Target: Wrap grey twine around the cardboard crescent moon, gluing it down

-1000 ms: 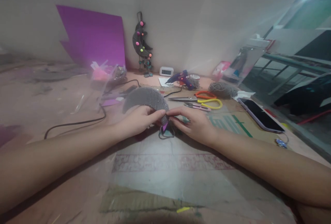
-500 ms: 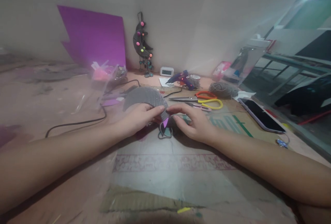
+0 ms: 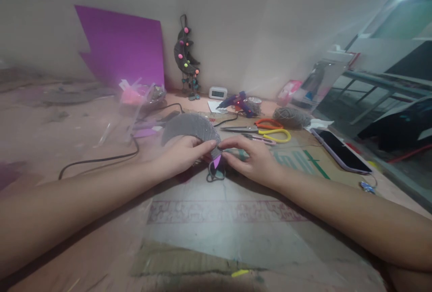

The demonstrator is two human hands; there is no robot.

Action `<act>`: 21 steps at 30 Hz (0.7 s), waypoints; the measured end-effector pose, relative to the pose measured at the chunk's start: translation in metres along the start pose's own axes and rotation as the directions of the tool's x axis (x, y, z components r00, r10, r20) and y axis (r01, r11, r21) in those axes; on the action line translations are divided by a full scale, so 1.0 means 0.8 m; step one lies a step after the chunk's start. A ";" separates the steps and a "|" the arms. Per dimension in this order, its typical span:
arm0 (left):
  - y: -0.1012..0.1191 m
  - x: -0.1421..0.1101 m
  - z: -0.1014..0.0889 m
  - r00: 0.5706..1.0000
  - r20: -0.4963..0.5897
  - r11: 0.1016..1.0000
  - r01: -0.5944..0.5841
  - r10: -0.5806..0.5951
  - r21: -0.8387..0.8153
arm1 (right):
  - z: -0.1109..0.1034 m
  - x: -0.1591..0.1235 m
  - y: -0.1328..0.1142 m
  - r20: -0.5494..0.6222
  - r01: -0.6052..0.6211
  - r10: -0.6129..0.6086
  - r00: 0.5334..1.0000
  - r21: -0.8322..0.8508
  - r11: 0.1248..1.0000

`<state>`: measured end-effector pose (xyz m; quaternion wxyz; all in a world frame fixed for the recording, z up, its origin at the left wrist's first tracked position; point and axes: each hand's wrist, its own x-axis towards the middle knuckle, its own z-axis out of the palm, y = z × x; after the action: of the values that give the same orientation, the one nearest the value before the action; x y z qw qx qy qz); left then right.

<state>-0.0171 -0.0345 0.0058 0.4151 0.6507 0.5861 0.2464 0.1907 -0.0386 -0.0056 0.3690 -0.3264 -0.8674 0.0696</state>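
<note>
A crescent shape point(image 3: 187, 125) wound with grey yarn lies over the middle of the table, its bare purple tip point(image 3: 217, 161) pointing towards me. My left hand point(image 3: 185, 152) is closed on it, thumb on top near the tip and the other fingers mostly hidden beneath. At the tip's right side, my right hand point(image 3: 251, 157) pinches thumb and forefinger close together on the grey yarn point(image 3: 216, 178), which hangs in a small loop below; the pinched bit itself is hardly visible.
Beyond my hands lie scissors point(image 3: 270, 131), a glue gun point(image 3: 239, 103) with a red light, a yarn ball point(image 3: 292, 116) and a small clock point(image 3: 218, 93). A phone point(image 3: 340, 150) rests at right. A decorated moon hanging point(image 3: 185, 53) and purple sheet point(image 3: 124, 49) stand against the wall.
My right thumb and forefinger have come in slightly leftwards and closed together at the crescent's tip. The left hand keeps its hold with barely any shift.
</note>
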 end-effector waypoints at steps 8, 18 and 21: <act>0.000 0.001 -0.002 1.000 0.028 0.999 0.000 -0.001 0.055 | 0.001 0.001 -0.002 -0.002 -0.045 0.045 0.999 0.030 0.999; 0.001 -0.001 0.000 0.999 0.041 1.000 -0.009 0.009 0.018 | 0.003 0.001 -0.001 -0.008 -0.070 0.071 0.997 0.113 0.991; 0.001 0.000 0.001 1.000 0.000 1.000 0.004 -0.004 0.014 | 0.006 0.000 0.000 -0.019 -0.102 0.110 0.994 0.239 0.966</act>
<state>-0.0163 -0.0346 0.0062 0.4110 0.6524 0.5891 0.2416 0.1873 -0.0382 -0.0093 0.4149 -0.3268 -0.8282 0.1876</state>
